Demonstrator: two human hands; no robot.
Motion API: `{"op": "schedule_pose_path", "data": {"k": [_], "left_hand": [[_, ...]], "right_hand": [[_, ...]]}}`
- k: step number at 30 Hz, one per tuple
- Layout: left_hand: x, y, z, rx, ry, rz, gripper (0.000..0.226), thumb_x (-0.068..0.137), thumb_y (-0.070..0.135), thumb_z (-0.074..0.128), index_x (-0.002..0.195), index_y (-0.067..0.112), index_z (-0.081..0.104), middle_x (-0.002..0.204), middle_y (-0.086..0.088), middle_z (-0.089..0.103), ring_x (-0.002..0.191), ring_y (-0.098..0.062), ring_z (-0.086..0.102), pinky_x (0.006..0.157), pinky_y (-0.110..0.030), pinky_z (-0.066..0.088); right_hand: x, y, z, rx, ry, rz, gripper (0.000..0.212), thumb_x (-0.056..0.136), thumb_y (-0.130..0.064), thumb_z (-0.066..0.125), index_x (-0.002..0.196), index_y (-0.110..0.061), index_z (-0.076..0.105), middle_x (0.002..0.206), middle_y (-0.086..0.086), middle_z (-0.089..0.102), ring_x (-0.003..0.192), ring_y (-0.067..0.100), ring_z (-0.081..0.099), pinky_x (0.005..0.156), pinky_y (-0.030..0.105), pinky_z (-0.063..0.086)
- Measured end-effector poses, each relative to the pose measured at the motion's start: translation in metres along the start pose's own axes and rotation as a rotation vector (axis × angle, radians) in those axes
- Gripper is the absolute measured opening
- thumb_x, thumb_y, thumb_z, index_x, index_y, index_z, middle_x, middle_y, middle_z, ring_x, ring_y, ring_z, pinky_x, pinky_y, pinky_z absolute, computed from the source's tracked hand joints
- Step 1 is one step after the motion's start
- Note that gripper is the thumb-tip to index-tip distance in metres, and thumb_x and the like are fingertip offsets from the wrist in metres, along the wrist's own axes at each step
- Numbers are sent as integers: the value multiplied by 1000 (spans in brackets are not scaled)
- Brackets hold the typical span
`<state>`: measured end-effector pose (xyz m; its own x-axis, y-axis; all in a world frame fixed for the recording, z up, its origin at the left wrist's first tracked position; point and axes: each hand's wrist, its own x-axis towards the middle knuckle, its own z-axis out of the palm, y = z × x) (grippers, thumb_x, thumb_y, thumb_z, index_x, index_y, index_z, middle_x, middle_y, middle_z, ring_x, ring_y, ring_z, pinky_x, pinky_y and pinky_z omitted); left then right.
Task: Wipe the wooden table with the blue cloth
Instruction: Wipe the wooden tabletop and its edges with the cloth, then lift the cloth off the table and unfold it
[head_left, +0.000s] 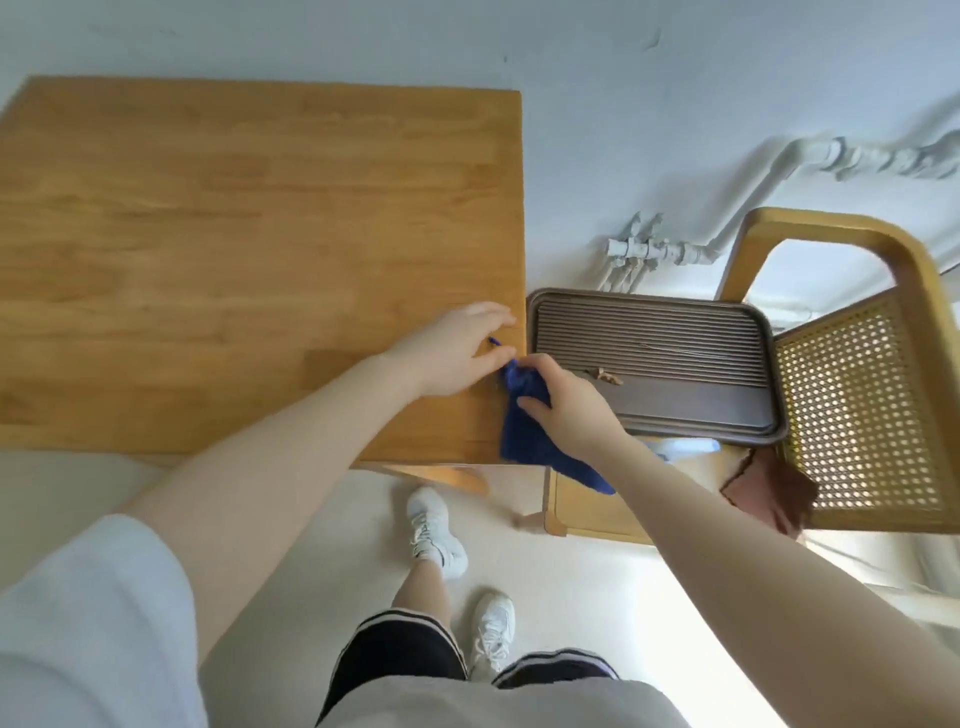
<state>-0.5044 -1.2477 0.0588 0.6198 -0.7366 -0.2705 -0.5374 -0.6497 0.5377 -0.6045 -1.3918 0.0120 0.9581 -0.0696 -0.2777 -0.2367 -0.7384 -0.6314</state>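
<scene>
The wooden table (234, 249) fills the left of the view, a broad bare top of jointed planks, rigid and smooth, so it should take firm pressure without shifting and let fabric slide easily. Off its right edge a cane-backed chair (862, 405) carries a dark ribbed tray (660, 358) with a small scrap of debris on it. The blue cloth (524, 431) hangs bunched at the table's near right corner, partly over the edge and draping below the tabletop; it looks light, soft and limp, likely to crumple rather than lie flat unless spread first. The right hand (566, 405) is closed around the cloth's upper part, fingers curled into the folds. The left hand (457, 353) lies on the tabletop just beside it, fingers fairly spread and reaching to the cloth's top edge; whether it actually pinches the fabric I cannot tell. A good hold would be a flat palm over a folded pad, pressing down with the fingers wide.
</scene>
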Motion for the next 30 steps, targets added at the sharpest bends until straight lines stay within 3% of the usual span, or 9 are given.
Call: {"op": "schedule_pose_path", "data": {"k": [3, 7, 10, 15, 18, 22, 24, 28, 30], "left_hand": [[-33, 20, -3, -248, 68, 3, 47, 93, 29, 52, 137, 16, 42, 139, -2, 44, 124, -17, 44, 105, -32, 35], [-77, 15, -21, -467, 154, -137, 85, 79, 25, 73, 146, 31, 20, 126, 8, 46, 106, -15, 54, 93, -29, 44], [-108, -6, -35, -551, 302, -236, 57, 82, 25, 69, 133, 24, 44, 111, 4, 59, 99, -18, 59, 86, -30, 48], [-165, -56, -62, -794, 473, -335, 27, 87, 17, 64, 112, 22, 55, 112, -14, 64, 103, -32, 60, 91, -48, 49], [-204, -100, -84, -835, 582, -329, 22, 91, 10, 57, 111, 18, 57, 113, -9, 64, 106, -21, 59, 93, -36, 48], [-260, -167, -110, -849, 661, -333, 15, 93, 10, 53, 99, 23, 58, 86, 11, 62, 75, 8, 58, 65, -10, 45], [-289, -203, -126, -820, 685, -357, 11, 93, 10, 54, 102, 15, 58, 79, 10, 61, 64, 9, 57, 57, -7, 41], [-357, -276, -165, -821, 824, -384, 15, 92, 9, 55, 106, 12, 55, 95, -1, 64, 86, -9, 61, 73, -23, 49], [-391, -311, -186, -820, 878, -415, 17, 92, 10, 55, 108, 19, 56, 98, 2, 64, 85, -4, 62, 70, -21, 50]], "right_hand": [[-3, -33, -28, 148, 97, -34, 37, 89, -16, 55, 126, -17, 45, 109, 6, 61, 100, 24, 54, 75, 30, 37], [-5, -88, -40, 355, 32, -43, 49, 84, -15, 61, 128, -19, 40, 117, 5, 57, 107, 21, 52, 89, 32, 40], [-4, -128, -33, 500, -181, -83, 50, 77, -23, 58, 124, -26, 44, 123, 5, 55, 115, 22, 50, 103, 42, 38], [16, -198, -8, 615, -484, -152, 55, 68, -7, 44, 120, -24, 45, 123, 9, 54, 113, 31, 53, 96, 43, 45], [38, -247, 19, 465, -487, -234, 49, 82, 4, 47, 125, -21, 45, 121, 4, 57, 108, 26, 57, 81, 40, 52], [74, -317, 72, -36, -297, -523, 35, 84, -9, 57, 117, -19, 55, 117, -1, 58, 103, 18, 56, 82, 31, 45], [89, -356, 103, -170, -205, -653, 26, 85, -9, 57, 110, -15, 63, 111, 2, 59, 101, 18, 53, 77, 24, 37], [117, -447, 162, -221, -129, -752, 15, 86, -18, 60, 100, -14, 64, 99, 4, 59, 88, 21, 54, 72, 28, 39], [132, -498, 186, -198, -143, -742, 7, 86, -20, 61, 91, -15, 59, 91, 1, 58, 79, 19, 52, 64, 24, 38]]}}
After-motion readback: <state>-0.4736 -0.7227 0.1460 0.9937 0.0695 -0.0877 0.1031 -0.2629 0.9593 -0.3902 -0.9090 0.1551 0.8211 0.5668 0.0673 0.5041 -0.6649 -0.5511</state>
